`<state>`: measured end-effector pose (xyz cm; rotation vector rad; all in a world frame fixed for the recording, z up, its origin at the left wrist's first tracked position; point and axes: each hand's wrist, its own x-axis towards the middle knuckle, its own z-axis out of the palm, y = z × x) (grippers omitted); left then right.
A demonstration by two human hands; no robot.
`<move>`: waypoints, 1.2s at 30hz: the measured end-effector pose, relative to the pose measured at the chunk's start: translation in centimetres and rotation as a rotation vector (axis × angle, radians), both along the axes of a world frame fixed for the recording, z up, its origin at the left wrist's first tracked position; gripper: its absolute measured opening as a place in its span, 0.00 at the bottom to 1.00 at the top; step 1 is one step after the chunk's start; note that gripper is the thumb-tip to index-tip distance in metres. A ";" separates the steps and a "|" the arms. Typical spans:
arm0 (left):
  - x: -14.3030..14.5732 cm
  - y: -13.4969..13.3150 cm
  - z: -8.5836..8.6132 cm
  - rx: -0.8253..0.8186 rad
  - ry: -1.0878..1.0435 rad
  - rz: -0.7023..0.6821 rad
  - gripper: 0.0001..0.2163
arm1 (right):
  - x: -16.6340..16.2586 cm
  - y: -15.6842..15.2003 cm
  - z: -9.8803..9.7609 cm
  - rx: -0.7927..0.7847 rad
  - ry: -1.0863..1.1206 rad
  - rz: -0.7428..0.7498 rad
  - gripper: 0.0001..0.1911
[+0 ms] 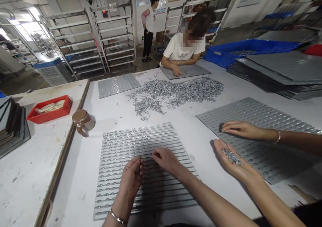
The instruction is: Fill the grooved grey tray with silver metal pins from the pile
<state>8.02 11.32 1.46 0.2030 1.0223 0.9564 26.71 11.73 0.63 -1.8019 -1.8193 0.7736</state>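
Note:
A grey ribbed tray (158, 190) lies before me on the white table, with small silver pieces set in rows along its grooves, mostly on the left and upper parts. Over its middle, my left hand (131, 176) is palm up with curled fingers around a few small silver metal pieces. My right hand (166, 160) is just to the right, fingers bent and fingertips together close to the tray; whatever they hold is hidden. Beyond the tray spreads a loose heap of small silver metal pieces (181, 91).
At right, a co-worker's hand (230, 160) holds silver pieces beside another tray (249, 109). Across the table, a person (184, 49) works over a tray. A brown mug (84, 121), red bin (50, 114), blue bin (216, 57) and stacked trays (281, 69) stand around.

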 end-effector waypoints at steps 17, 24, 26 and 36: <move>1.5 -1.0 -0.1 0.134 0.039 -0.197 0.26 | -1.1 -2.7 1.9 0.157 0.273 0.121 0.07; 2.3 -1.5 -0.3 0.098 0.087 -0.263 0.26 | -0.4 -3.9 1.9 0.064 0.309 0.023 0.09; 1.8 -1.1 -0.6 0.096 0.114 -0.208 0.25 | 0.1 -3.2 1.0 0.008 0.251 -0.038 0.09; -0.6 0.2 -0.5 0.020 0.080 -0.045 0.18 | -0.7 -0.9 -0.8 -0.146 -0.138 -0.036 0.10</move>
